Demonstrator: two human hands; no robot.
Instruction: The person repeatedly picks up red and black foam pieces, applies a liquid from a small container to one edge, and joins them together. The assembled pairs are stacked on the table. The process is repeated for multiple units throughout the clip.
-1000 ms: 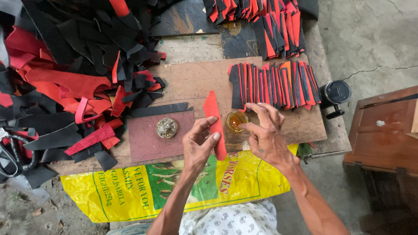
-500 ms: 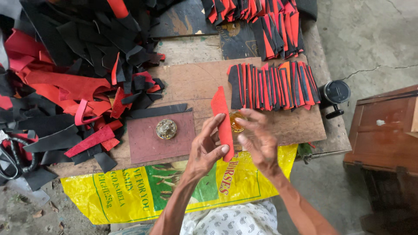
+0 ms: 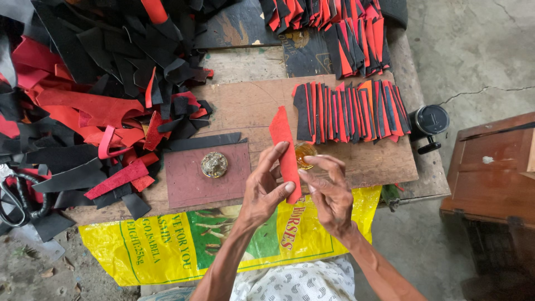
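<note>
your left hand (image 3: 266, 187) pinches the red strip (image 3: 285, 150) between thumb and fingers, holding it upright over the front edge of the surface (image 3: 251, 106). your right hand (image 3: 329, 192) sits just beside it, fingers half curled and touching the strip's lower edge, gripping nothing else. it looks like you are working glue onto the strip from the small amber pot (image 3: 305, 154) behind it. the next move likely calls for a steady hold and a clean reach. 1 row of finished strips (image 3: 351, 111) crowds the right edge; the scrap heap (image 3: 83, 100) fills the left, so open room lies mid-surface, around the dark red mat (image 3: 189, 184).
</note>
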